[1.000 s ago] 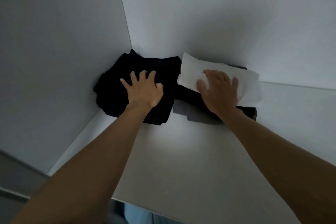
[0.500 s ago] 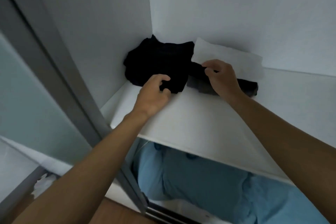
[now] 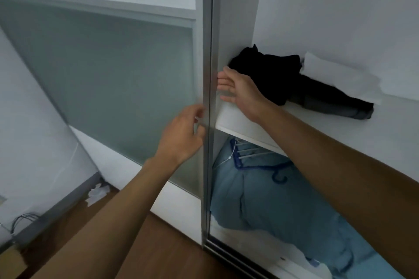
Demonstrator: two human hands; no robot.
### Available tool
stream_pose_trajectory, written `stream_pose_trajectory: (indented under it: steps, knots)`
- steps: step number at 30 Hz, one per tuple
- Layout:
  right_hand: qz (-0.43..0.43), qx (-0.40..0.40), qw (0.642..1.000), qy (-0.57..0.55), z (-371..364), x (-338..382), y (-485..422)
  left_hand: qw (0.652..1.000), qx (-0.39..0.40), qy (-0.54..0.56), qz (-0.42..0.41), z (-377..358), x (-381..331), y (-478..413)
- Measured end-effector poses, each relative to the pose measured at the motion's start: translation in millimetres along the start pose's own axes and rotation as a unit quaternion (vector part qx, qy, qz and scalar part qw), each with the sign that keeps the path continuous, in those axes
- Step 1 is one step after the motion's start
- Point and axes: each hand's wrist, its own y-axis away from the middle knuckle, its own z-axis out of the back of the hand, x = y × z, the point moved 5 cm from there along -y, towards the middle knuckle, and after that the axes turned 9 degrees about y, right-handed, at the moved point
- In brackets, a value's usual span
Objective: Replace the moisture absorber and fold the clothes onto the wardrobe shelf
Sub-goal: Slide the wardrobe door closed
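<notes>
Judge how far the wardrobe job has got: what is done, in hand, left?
Done: black clothes and a white folded piece lie on the shelf. In hand: the left hand grips the sliding door at its edge, and the right hand touches it from inside with straight fingers. Left: the door stands open; no moisture absorber plainly shows, so that step cannot be judged.

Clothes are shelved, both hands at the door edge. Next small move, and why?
Probably draw the sliding door rightward, shut: dark clothes lie on the shelf, untouched, while the left hand grips the door's edge and the right hand rests behind it.
</notes>
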Motion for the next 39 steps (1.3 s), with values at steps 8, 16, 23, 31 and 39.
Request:
stream_pose_trajectory:
  steps: [8, 16, 23, 31, 39]
  knots:
    - [-0.023, -0.048, 0.997, -0.063, -29.9, 6.8, -21.0, 0.99, 0.063, -0.129, 0.001, 12.5, -16.5, -24.3]
    - [-0.012, -0.033, 0.999, -0.02, -23.2, -10.8, 0.6, 0.986, 0.092, -0.115, 0.073, 0.9, -10.1, -4.6]
    - [0.032, -0.057, 0.998, 0.02, 29.7, -11.2, 50.6, 0.982, 0.133, -0.116, 0.064, -36.2, -48.3, -8.1]
    - [0.071, -0.094, 0.982, 0.149, 116.4, -19.9, 122.3, 0.974, 0.179, -0.115, -0.073, -103.6, -146.8, -5.4]
    - [0.066, -0.166, 0.968, 0.176, 217.2, -40.8, 203.4, 0.922, 0.318, -0.094, -0.201, -165.7, -218.6, 24.3]
